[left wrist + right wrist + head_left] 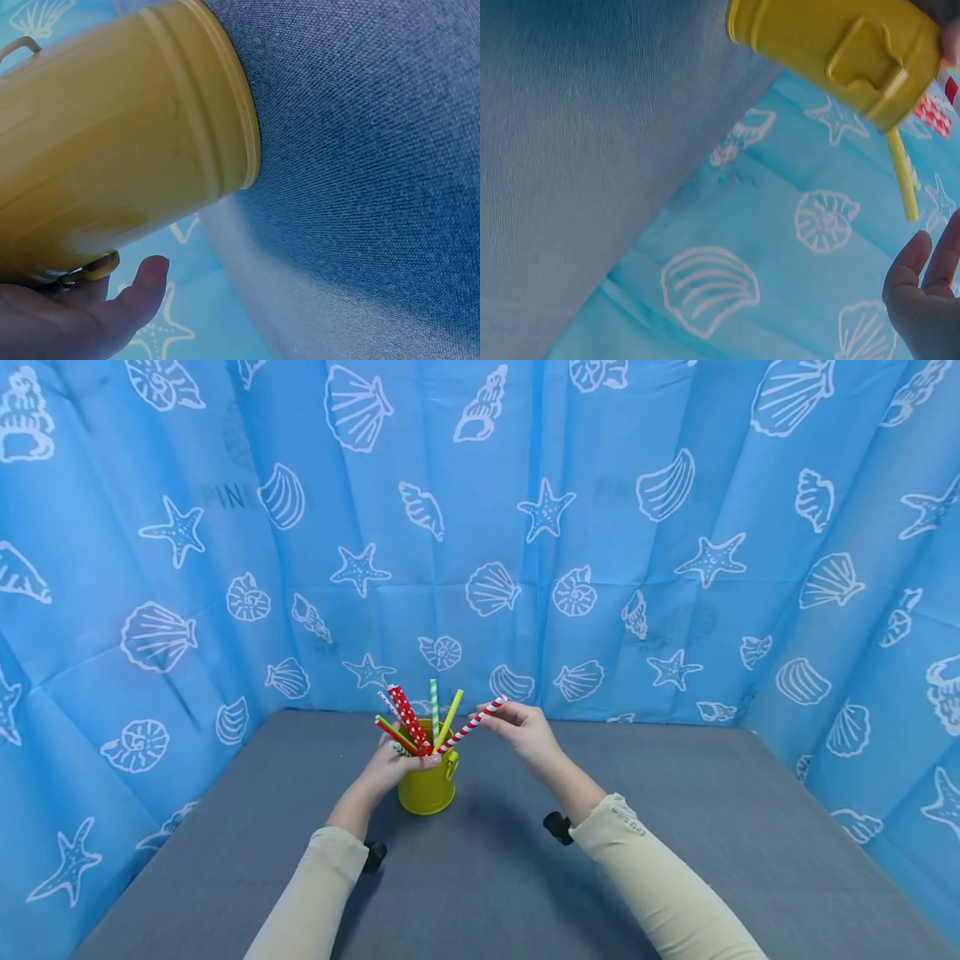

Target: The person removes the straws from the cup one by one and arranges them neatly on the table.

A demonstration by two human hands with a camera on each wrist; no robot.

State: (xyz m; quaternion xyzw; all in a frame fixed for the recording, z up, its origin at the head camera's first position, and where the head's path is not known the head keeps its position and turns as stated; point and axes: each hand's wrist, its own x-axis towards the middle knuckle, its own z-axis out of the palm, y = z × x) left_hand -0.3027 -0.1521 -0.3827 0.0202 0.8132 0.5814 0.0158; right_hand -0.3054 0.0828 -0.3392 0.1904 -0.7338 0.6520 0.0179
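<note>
A small yellow metal bucket (pixel 427 787) stands upright on the grey cloth, holding several patterned paper straws. Among these are a red straw with white dots (pixel 408 718), a green-and-white striped one (pixel 434 706) and a plain yellow one (pixel 450 720). My left hand (pixel 388 770) grips the bucket near its rim from the left, thumb across the front; the bucket hides part of its fingers. On the right side, my right hand (pixel 522 732) pinches the upper end of a red-and-white striped straw (pixel 468 727), which leans out over the rim, its lower end inside the bucket.
Grey cloth (pixel 480 877) covers the tabletop. A blue curtain (pixel 465 527) with white shells and starfish hangs along the back and both sides. Wire handle loops (pixel 866 56) stick out from the bucket's sides. Black bands (pixel 558 827) sit at both wrists.
</note>
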